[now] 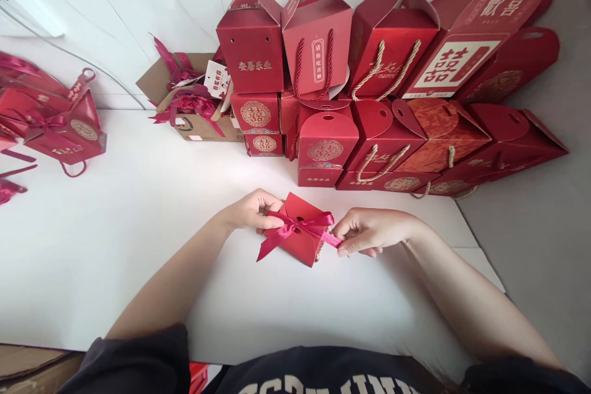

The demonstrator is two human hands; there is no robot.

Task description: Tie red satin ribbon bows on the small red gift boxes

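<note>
In front of me on the white table lies a small red gift box (302, 248), its top flaps folded together. A magenta satin ribbon (290, 228) is tied in a bow over the top. My left hand (258, 209) is closed at the box's left side, thumb and fingers pinching the left loop of the ribbon. On the right, my right hand (367, 232) pinches a ribbon tail between thumb and fingers and holds it stretched away from the bow. Gold cord shows at the box's right edge, partly hidden.
Stacked red gift boxes (323, 148) with cord handles line the wall at the back right. A cardboard box (207, 126) of ribbons and tags stands beside them. Ribboned red boxes (69, 135) sit at the far left. The table's right edge (480, 249) is near my right arm.
</note>
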